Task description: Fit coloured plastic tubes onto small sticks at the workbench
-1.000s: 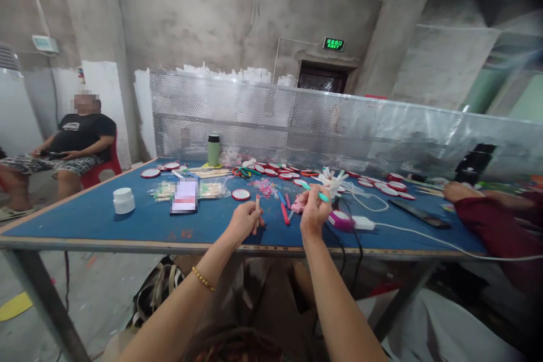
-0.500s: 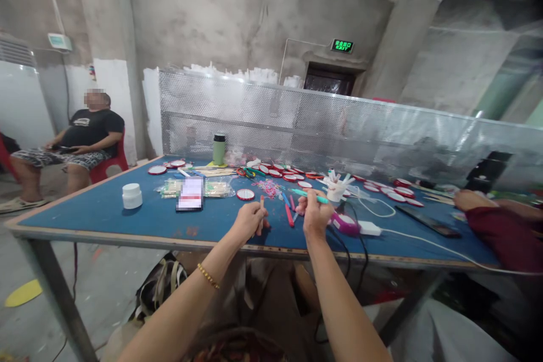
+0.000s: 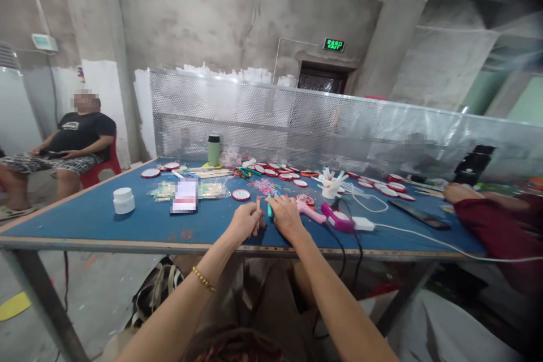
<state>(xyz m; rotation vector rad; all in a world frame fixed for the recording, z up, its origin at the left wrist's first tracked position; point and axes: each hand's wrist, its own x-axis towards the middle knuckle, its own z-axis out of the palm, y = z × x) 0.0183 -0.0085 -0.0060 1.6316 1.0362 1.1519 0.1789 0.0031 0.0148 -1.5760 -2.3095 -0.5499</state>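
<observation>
My left hand point(image 3: 247, 220) is closed, pinching a short tan stick-like piece point(image 3: 258, 203) with a reddish tip that stands upright above the table. Just to its right, my right hand point(image 3: 288, 218) is palm down and low over the blue table. Its fingertips are on a teal pen point(image 3: 270, 209), which points away from me. The right hand covers whatever lies beneath it. Beyond both hands is a loose pile of small pink and coloured bits point(image 3: 265, 186). A round red-rimmed white disc point(image 3: 241, 195) lies left of that pile.
A phone point(image 3: 185, 195) rests on bagged sticks point(image 3: 212, 189), with a white jar point(image 3: 124, 201) farther left. Right of my hands are a pink glue gun point(image 3: 311, 214), a purple device point(image 3: 338, 218), cables and a cup of sticks point(image 3: 331, 185). A co-worker's sleeve point(image 3: 500, 226) is at right.
My right hand has moved left and down from a raised pen grip to the tabletop, bringing the teal pen beside my left hand. The left hand keeps its pinch. The view has shifted slightly.
</observation>
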